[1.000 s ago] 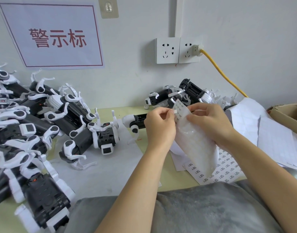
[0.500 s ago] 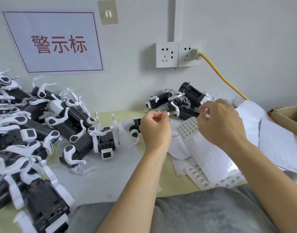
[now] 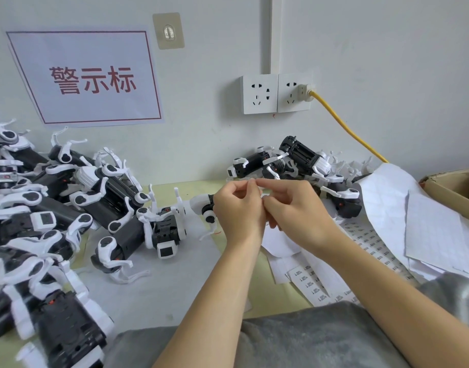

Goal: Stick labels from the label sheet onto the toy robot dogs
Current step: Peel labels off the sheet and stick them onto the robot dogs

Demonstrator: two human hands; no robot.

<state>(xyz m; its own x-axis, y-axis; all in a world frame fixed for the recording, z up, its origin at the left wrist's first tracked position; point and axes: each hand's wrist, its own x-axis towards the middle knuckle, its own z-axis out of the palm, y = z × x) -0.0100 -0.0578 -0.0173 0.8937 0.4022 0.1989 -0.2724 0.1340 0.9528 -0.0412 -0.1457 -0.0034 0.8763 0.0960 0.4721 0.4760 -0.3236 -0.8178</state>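
White wall behind the bench carries a sign (image 3: 87,78) with red characters on the left and a double socket (image 3: 277,93) with a yellow cable (image 3: 345,126) running off to the right. On the pale green table (image 3: 193,185) a big heap of black-and-white toy robot dogs (image 3: 69,197) fills the left side, and a smaller cluster (image 3: 294,160) lies at the far edge by the wall. My left hand (image 3: 238,211) and right hand (image 3: 297,211) meet in the middle, raised above the table, fingers curled; between their fingertips I pinch a small white label (image 3: 257,181), too small to read. Just below and to the right of my hands the label sheet (image 3: 315,280) lies flat on the table near me, among loose white backing papers (image 3: 437,235). A cardboard box (image 3: 456,187) sits at the far right edge.
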